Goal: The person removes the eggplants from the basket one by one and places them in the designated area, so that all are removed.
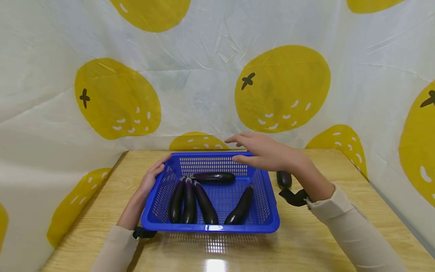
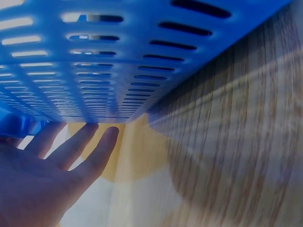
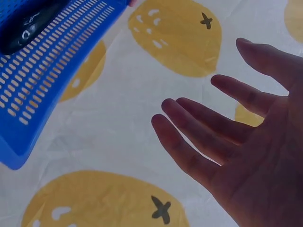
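Note:
A blue plastic basket point(image 1: 210, 228) with slotted walls is on the table. Inside it are several dark purple eggplants: a group leaning side by side at left, including one eggplant point(image 1: 189, 202), one eggplant point(image 1: 214, 177) lying across the back, and one slanted eggplant point(image 1: 240, 207) at right. My left hand point(image 1: 148, 182) rests along the outside of the left wall; its extended fingers point(image 2: 97, 153) touch the slotted side in the left wrist view. Over the back right corner hovers my right hand point(image 1: 263, 151), fingers spread and holding nothing.
Another eggplant point(image 1: 284, 179) lies on the wooden table point(image 1: 312, 241) right of the basket, partly hidden by the right hand and wrist. Behind the table hangs a white cloth point(image 1: 204, 94) printed with yellow fruit. Black bands circle both wrists.

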The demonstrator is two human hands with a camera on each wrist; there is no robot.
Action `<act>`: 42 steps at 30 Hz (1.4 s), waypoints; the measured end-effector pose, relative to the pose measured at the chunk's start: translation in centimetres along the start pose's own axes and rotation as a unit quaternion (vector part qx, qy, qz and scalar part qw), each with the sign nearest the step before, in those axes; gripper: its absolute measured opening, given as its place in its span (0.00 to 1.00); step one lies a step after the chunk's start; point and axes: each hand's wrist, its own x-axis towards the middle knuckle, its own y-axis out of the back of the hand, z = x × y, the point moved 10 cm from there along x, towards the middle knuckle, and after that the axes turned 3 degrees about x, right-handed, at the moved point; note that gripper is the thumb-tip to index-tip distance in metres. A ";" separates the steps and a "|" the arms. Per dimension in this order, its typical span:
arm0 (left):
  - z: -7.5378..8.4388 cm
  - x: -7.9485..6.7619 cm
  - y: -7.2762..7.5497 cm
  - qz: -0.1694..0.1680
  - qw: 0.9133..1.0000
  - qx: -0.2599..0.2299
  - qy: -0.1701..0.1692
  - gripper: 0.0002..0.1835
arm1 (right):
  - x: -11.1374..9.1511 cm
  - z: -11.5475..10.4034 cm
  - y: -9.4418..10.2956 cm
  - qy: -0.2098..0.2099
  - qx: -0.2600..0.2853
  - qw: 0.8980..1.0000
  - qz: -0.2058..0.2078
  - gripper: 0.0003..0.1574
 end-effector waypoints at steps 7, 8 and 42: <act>0.1 -0.1 -0.1 -0.004 1.000 0.001 0.002 0.28 | 1.7 -0.5 -1.6 0.012 -0.011 0.999 -0.042 0.33; 0.1 -0.1 -0.2 -0.004 1.000 -0.002 0.003 0.28 | 1.9 -0.5 -1.8 0.012 -0.013 0.999 -0.048 0.33; 0.0 -0.1 -0.5 0.001 1.000 -0.001 0.003 0.28 | 3.4 -0.4 -3.7 0.010 0.005 0.994 -0.109 0.32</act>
